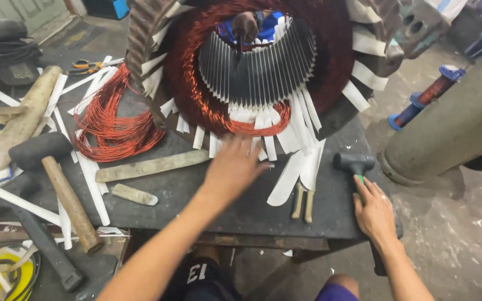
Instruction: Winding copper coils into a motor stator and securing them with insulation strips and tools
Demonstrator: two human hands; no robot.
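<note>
Right now, bench status:
Stator: big motor stator (252, 72) lies with its bore facing the person, at the back of the dark bench (196, 195); copper windings (196, 95) ring the bore, white insulation paper strips (285, 134) stick out of the slots.
Left hand: left hand (234, 164) spread open, fingers reaching to the paper strips at the stator's lower edge; grips nothing, slightly blurred.
Right hand: right hand (374, 210) lies on the bench's right edge, fingers loosely closed over the green handle of a small black-headed mallet (353, 164); how firm the grip is, cannot tell.
Between hands: pliers (303, 202) with tan grips, lying just under loose white paper pieces (299, 170).
Left of stator: loose coil of copper wire (112, 120), touching the bench top.
Bench front-left: flat wooden sticks (152, 165), a rubber mallet with wooden handle (57, 178).
Far left: orange-handled scissors (85, 67).
Floor right: wire spools with blue ends (428, 96).
</note>
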